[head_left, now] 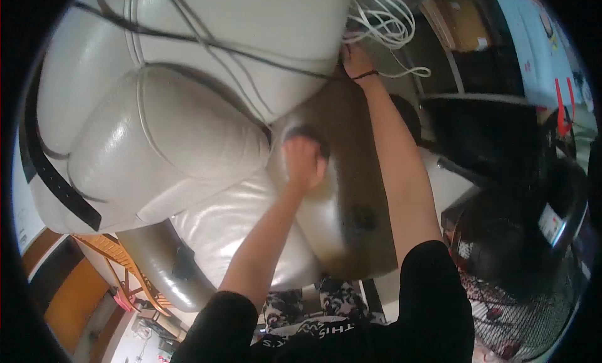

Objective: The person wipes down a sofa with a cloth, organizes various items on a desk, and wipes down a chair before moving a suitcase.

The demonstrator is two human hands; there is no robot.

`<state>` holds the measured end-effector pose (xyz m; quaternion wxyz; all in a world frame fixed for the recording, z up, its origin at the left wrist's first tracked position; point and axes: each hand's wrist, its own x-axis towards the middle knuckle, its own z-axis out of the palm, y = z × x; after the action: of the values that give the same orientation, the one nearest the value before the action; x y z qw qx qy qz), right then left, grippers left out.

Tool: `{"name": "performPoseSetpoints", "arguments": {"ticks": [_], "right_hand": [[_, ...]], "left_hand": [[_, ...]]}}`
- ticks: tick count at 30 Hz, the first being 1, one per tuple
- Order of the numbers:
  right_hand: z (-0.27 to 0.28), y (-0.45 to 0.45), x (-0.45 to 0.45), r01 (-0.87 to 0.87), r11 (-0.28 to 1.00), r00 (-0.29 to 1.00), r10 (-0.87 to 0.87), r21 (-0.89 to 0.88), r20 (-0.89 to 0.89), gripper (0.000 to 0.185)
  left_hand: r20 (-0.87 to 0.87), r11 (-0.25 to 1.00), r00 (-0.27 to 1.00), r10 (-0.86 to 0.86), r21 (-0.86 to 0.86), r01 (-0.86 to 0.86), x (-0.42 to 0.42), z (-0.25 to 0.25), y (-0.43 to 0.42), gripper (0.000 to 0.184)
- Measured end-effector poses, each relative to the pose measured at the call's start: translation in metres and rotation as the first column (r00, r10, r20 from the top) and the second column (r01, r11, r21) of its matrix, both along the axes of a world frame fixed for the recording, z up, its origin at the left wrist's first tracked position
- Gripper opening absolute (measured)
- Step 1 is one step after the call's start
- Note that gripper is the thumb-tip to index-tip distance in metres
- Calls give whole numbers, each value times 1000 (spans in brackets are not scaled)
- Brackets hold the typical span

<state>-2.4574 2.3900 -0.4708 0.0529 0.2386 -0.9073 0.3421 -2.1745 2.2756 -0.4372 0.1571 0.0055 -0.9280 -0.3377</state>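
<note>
My left hand (304, 164) is closed on a dark grey cloth-like pad (302, 135), pressed against the sofa's brown-and-cream armrest (354, 175). Motion blurs the pad, so its exact kind is unclear. Farther back, my right hand (359, 63) rests at the far end of the armrest, by the corner of the cream backrest (263, 24). Its fingers are partly hidden, and a dark band circles the wrist. To the left of the armrest lie the sofa's cream seat (235, 212) and a bulging cushion (182, 124).
Loose white cable (382, 24) hangs beside my right hand. Black and pale cords cross the backrest, and a black belt (66, 193) drapes at the left. A black bin-like container (483, 134) and a wire-caged fan (520, 313) stand at the right. A wooden chair (122, 259) is lower left.
</note>
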Motion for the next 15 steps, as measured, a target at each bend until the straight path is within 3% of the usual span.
{"name": "performPoseSetpoints", "arguments": {"ticks": [1, 2, 5, 6, 8, 9, 13, 15], "right_hand": [[20, 6, 32, 71, 993, 971, -91, 96, 221, 44], [29, 10, 57, 81, 995, 995, -85, 62, 59, 45], [60, 31, 124, 57, 984, 997, -46, 168, -69, 44], [64, 43, 144, 25, 980, 999, -16, 197, -49, 44], [68, 73, 180, -11, 980, 1000, 13, 200, -11, 43], [69, 90, 200, -13, 984, 1000, 12, 177, 7, 43], [58, 177, 294, 169, 985, 922, -144, -39, 360, 43], [80, 212, 360, 276, 959, 802, -266, 63, 534, 40]], "left_hand": [[-13, 999, 1000, 3, -33, -3, 3, 7, 0, 26], [-13, 1000, 1000, 3, -31, -3, 7, 17, 0, 26], [140, 987, 989, -52, 157, 30, 17, 47, 8, 26], [146, 963, 982, -121, 257, 80, 34, 58, 21, 31], [123, 932, 936, -329, 201, 301, 73, 98, 56, 38], [128, 931, 933, -337, 191, 311, 92, 104, 77, 39], [174, 938, 922, -346, 58, 341, 129, 81, 105, 34], [183, 955, 940, -287, 134, 266, 152, 65, 93, 31]]}}
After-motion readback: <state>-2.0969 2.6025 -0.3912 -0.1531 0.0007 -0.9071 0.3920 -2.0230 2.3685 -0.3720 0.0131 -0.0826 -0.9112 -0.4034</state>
